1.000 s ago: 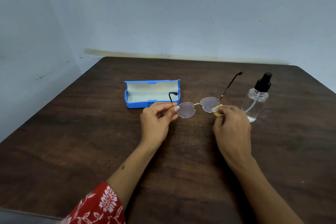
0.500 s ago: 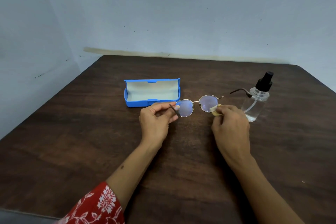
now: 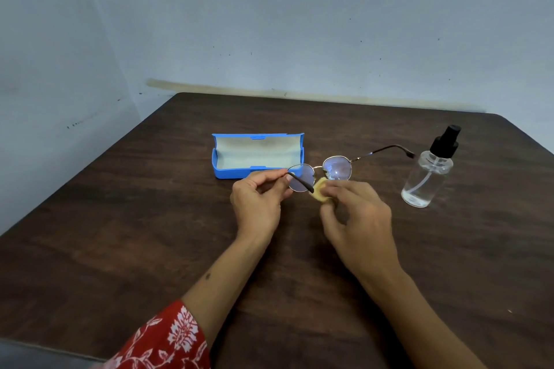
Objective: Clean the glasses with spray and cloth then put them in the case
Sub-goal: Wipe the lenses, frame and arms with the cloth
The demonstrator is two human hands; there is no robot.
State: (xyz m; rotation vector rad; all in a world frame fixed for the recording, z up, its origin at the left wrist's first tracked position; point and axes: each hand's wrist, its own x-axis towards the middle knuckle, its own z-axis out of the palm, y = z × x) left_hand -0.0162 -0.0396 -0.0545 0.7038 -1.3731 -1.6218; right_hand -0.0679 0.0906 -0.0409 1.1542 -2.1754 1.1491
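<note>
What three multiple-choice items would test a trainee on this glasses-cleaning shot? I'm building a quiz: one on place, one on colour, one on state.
1. Where does the spray bottle stand?
A. right of the glasses
B. inside the case
C. left of the case

2. What colour is the case?
A. red
B. blue
C. black

3. What state is the case in?
A. shut
B. open with the glasses inside
C. open and empty

Answers: 1 A, it stands upright at the table's right side; 2 B, its shell is blue with a pale lining; 3 C, the lid is up and the left hand holds the glasses.
</note>
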